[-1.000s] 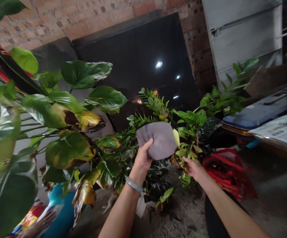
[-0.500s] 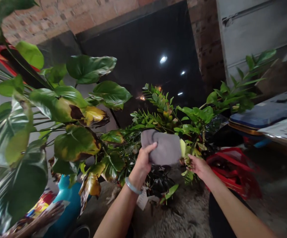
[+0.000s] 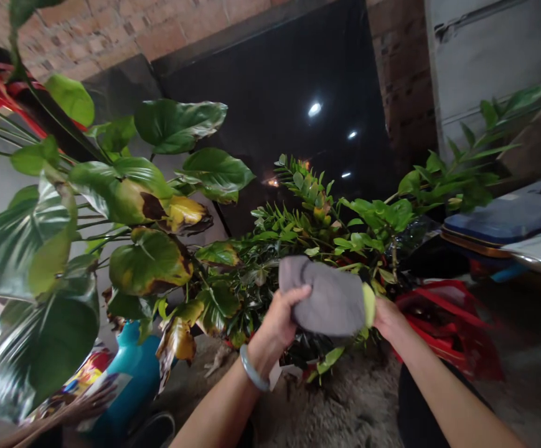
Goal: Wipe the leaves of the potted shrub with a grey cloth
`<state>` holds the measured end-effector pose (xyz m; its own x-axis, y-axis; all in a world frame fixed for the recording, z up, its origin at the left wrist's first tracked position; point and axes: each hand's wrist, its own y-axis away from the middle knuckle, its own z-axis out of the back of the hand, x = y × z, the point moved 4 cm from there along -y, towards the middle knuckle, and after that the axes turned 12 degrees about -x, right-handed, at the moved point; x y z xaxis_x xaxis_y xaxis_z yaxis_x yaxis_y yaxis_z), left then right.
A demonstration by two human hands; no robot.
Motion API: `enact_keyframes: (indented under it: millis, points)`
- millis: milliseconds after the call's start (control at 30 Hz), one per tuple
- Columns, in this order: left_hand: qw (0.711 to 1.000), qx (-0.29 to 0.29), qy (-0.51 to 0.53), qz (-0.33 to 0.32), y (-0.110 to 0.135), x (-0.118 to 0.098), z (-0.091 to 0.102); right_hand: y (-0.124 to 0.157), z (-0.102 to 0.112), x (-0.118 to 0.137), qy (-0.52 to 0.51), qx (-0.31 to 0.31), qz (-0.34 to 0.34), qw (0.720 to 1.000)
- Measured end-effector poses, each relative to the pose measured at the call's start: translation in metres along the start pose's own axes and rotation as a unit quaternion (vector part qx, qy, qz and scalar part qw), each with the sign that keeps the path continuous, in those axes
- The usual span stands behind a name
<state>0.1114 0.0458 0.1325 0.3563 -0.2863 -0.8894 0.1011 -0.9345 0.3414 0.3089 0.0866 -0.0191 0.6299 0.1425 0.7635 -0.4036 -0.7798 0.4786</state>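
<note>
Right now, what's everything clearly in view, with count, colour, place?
Cloth piece: one, grey with yellow-green edge, centre.
Plants: several, green, partly yellowed, across view.
Glossy panel: one, black, behind plants.
Brick wall: one, reddish, top.
Upright panel: one, grey, upper right.
Flat case: one, blue, right.
Bag: one, red, lower right.
Vessel: one, teal, lower left.
Bangle: one, pale, left wrist.
Left hand: one, bare, gripping cloth.
Right hand: one, bare, beside cloth's edge.
</note>
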Motion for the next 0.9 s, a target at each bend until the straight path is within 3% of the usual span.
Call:
enact_keyframes:
  millis: [67, 133, 233, 333, 400, 467, 533, 600, 667, 767, 833, 900]
  points:
    - [0.995, -0.033, 0.065, -0.062, -0.017, -0.026, -0.007, 0.001, 0.0, 0.0, 0.003, -0.01, -0.009, 1.0]
    - [0.993, -0.077, 0.067, -0.052, -0.029, -0.024, -0.005, 0.003, -0.002, 0.001, 0.005, -0.015, -0.016, 1.0]
    - [0.992, -0.097, -0.052, 0.061, -0.026, 0.026, 0.012, 0.004, -0.004, 0.0, 0.004, -0.021, -0.025, 0.999]
    - [0.972, -0.061, -0.154, 0.168, 0.0, 0.079, 0.035, 0.004, -0.004, -0.001, 0.005, -0.025, -0.034, 0.999]
    - [0.972, -0.029, -0.149, 0.18, 0.016, 0.088, 0.042, 0.004, -0.002, -0.002, 0.009, -0.027, -0.039, 0.999]
    - [0.985, -0.002, -0.107, 0.138, 0.021, 0.069, 0.036, 0.003, -0.001, -0.002, 0.012, -0.031, -0.037, 0.999]
    - [0.997, 0.015, -0.051, 0.056, 0.013, 0.033, 0.022, 0.001, 0.0, -0.002, 0.011, -0.034, -0.032, 0.999]
    - [1.0, 0.003, 0.003, -0.028, -0.004, -0.001, 0.008, -0.001, 0.001, -0.003, 0.012, -0.036, -0.029, 0.999]
    - [0.998, -0.044, 0.029, -0.042, -0.022, -0.014, 0.003, -0.002, 0.0, -0.004, 0.014, -0.033, -0.03, 0.999]
    - [0.993, -0.107, -0.012, 0.047, -0.029, 0.015, 0.013, -0.004, -0.002, -0.005, 0.012, -0.025, -0.031, 0.999]
    - [0.985, -0.103, -0.072, 0.118, -0.014, 0.05, 0.028, -0.005, -0.002, -0.007, 0.007, -0.017, -0.03, 0.999]
    - [0.981, -0.076, -0.096, 0.15, 0.01, 0.075, 0.041, -0.008, 0.0, -0.009, 0.005, -0.013, -0.029, 0.999]
